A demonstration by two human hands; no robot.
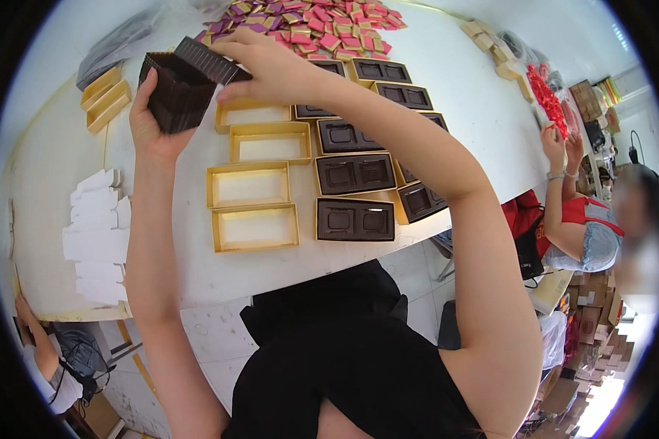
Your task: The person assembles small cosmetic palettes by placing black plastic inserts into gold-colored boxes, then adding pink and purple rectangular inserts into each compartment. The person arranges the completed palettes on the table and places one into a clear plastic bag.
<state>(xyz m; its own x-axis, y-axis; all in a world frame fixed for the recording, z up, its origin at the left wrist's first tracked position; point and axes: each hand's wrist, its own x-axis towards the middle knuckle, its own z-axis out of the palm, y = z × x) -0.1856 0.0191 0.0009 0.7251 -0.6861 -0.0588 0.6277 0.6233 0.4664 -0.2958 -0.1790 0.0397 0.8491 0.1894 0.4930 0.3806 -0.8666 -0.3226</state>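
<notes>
My left hand (pixel 156 139) grips a thick stack of dark brown plastic tray inserts (pixel 179 102) from below, raised over the far left of the table. Just above it, my right hand (pixel 274 72) pinches a thinner bunch of the same inserts (pixel 203 58), tilted against the stack's top. How many are in each bunch I cannot tell. Below my right hand runs a column of open gold boxes (pixel 255 230) with bare insides. Beside them on the right, several gold boxes hold brown inserts with two recesses, such as the nearest box (pixel 355 219).
A heap of small pink, purple and gold boxes (pixel 329 29) lies at the far side. White folded cartons (pixel 99 238) and gold box parts (pixel 108 99) are on the left. Another person's hands (pixel 556 150) touch red material (pixel 545 99) at right; another person's arm (pixel 40 340) shows lower left.
</notes>
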